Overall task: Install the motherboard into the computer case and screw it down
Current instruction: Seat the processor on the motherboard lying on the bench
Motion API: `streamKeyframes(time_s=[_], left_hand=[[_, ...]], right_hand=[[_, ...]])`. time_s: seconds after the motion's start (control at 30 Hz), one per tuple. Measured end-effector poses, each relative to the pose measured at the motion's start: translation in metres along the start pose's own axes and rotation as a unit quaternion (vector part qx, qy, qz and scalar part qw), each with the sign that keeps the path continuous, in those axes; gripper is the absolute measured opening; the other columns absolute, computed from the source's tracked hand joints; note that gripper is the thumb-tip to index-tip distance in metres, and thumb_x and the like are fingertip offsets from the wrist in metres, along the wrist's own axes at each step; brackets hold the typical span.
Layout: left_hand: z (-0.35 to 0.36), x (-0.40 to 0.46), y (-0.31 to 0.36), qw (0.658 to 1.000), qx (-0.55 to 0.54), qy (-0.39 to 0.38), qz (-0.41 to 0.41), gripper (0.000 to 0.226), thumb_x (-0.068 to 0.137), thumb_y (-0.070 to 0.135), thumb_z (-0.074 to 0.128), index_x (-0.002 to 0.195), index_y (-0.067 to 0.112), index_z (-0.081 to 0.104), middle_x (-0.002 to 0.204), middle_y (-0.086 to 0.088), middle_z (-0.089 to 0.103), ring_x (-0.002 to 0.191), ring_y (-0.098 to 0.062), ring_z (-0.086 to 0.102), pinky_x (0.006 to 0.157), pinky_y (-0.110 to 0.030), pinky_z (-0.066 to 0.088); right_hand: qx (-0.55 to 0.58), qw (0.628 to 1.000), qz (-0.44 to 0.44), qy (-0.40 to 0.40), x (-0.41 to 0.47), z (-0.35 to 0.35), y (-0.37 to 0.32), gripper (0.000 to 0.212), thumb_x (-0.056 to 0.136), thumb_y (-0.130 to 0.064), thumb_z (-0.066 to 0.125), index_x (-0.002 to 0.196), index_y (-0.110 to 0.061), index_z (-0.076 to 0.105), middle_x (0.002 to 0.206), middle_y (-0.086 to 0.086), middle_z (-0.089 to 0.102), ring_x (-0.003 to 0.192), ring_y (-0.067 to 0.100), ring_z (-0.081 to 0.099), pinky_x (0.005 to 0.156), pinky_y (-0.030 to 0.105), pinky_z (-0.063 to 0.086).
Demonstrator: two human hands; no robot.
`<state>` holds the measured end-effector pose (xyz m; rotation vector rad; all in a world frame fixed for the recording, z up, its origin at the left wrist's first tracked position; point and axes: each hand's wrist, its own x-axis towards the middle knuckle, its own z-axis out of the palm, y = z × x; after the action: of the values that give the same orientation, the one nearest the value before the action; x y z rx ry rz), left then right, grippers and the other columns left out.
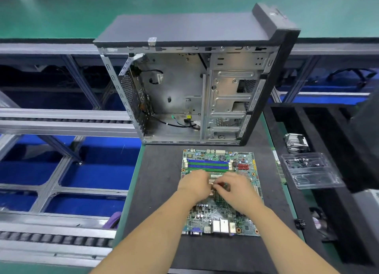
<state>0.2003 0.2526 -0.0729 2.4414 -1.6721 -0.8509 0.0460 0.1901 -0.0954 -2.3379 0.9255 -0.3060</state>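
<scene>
One computer case (190,85) stands open at twelve o'clock on the dark surface (158,191). One motherboard (220,191) lies flat just below it, toward six o'clock. On that board there are four long memory slots (208,164), two blue and two green, and one red block of parts (243,167) to their right. Two hands meet over the board's middle: one left hand (194,184) and one right hand (238,188). At three o'clock lies one clear plastic tray (311,171) holding small dark parts, too blurred to count. Above it sits one finned metal heatsink (296,143).
</scene>
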Motion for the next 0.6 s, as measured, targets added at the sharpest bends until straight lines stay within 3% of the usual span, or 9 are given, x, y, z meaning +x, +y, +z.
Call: streamKeyframes(time_s=[0.17,0.3,0.43,0.6], left_hand=[[-0.014,0.005,0.001,0.998,0.018,-0.054,-0.005,0.025,0.091,0.029,0.062,0.070,0.018,0.054,0.085,-0.003,0.061,0.089,-0.029,0.062,0.077,-0.038,0.053],[-0.016,0.007,0.001,0.998,0.011,-0.055,-0.015,0.033,0.088,0.035,0.068,0.065,0.018,0.051,0.080,-0.003,0.059,0.078,-0.027,0.056,0.075,-0.036,0.051],[-0.012,0.010,-0.002,0.998,-0.009,-0.055,-0.022,0.036,0.087,0.041,0.071,0.067,0.017,0.053,0.075,-0.002,0.059,0.072,-0.025,0.054,0.069,-0.033,0.048],[-0.011,0.011,-0.005,0.998,-0.022,-0.059,-0.017,0.035,0.085,0.044,0.073,0.069,0.017,0.055,0.071,0.001,0.058,0.071,-0.023,0.053,0.068,-0.032,0.046]], right_hand=[[-0.027,0.999,-0.022,-0.031,-0.006,-0.002,0.001,0.019,0.097,-0.038,0.066,0.107,-0.029,0.078,0.087,-0.020,0.058,0.081,0.000,0.049,0.075,0.020,0.038],[0.017,0.999,-0.003,-0.030,-0.006,0.000,-0.002,0.015,0.095,-0.032,0.069,0.103,-0.026,0.080,0.083,-0.025,0.060,0.078,-0.007,0.053,0.075,0.012,0.041],[-0.017,0.999,-0.012,-0.044,-0.010,0.002,-0.002,0.017,0.097,-0.032,0.064,0.103,-0.025,0.079,0.086,-0.016,0.064,0.081,0.006,0.057,0.078,0.029,0.051],[-0.136,0.985,-0.054,-0.089,-0.016,0.005,-0.002,0.031,0.104,-0.042,0.048,0.111,-0.027,0.074,0.089,-0.011,0.057,0.082,0.012,0.057,0.069,0.030,0.046]])
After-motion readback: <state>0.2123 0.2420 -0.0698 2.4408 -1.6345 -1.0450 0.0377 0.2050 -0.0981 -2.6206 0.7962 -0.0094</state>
